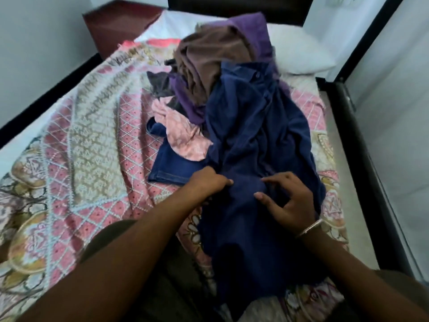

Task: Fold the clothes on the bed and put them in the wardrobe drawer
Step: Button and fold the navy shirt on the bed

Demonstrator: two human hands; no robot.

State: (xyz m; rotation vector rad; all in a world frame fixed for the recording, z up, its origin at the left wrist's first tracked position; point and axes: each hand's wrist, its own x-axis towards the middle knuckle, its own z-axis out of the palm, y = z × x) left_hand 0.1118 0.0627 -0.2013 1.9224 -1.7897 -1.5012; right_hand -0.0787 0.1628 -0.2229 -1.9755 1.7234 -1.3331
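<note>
The left hand (210, 181) pinches a fold of the navy shirt (257, 140); the right hand (289, 201) rests on it with fingers spread and relaxed. The shirt drapes from the pile's near right side over the bed (92, 126) edge. It looks light, limp and crumpled, best taken at shoulders or hem. Jeans (173, 163), pink, purple and brown garments lie beyond, unfolded.

Your bed (329, 126) w/ pink patterned bedspread (92, 140): clothes pile (232, 108) heaped mid-right, jeans (171, 166) flat beside it, white pillow (299, 49) at head.
</note>
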